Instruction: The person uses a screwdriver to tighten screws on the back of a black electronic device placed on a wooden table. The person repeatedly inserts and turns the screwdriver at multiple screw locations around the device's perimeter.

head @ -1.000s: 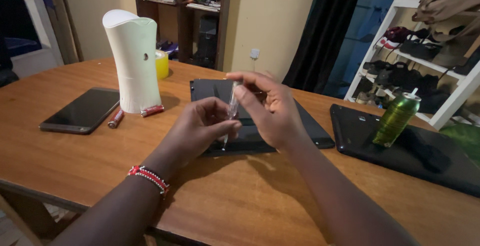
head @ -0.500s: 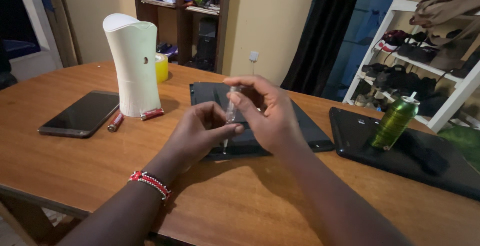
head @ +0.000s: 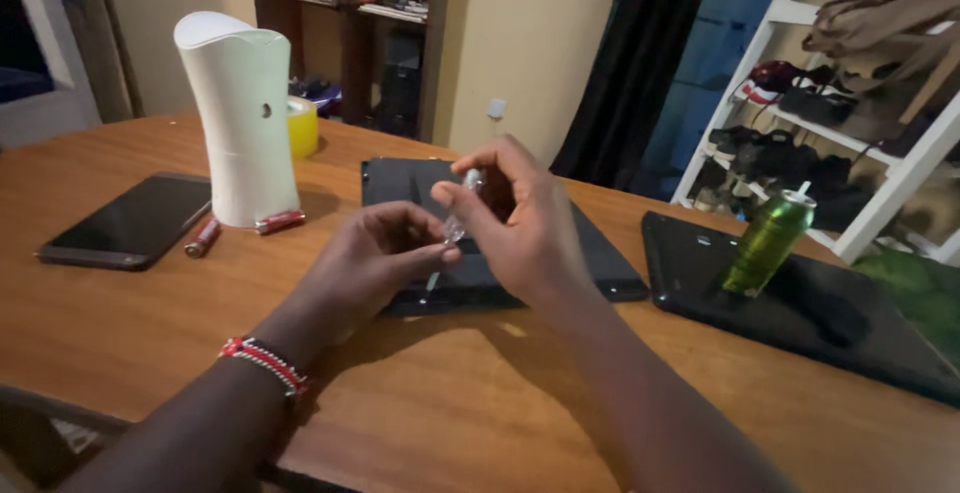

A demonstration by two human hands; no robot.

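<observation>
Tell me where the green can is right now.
The green can stands right of the hands, on the near corner of a black slab on the table, before the white shoe rack.

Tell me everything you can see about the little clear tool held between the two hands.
The screwdriver is slim, with a clear, glassy-looking plastic handle and a thin metal shaft. It stands nearly upright, leaning slightly, tip down over the flat black device on the wooden table. The right hand pinches its upper handle; the left hand grips lower down by the shaft. Whether the tip touches the device cannot be told.
</observation>
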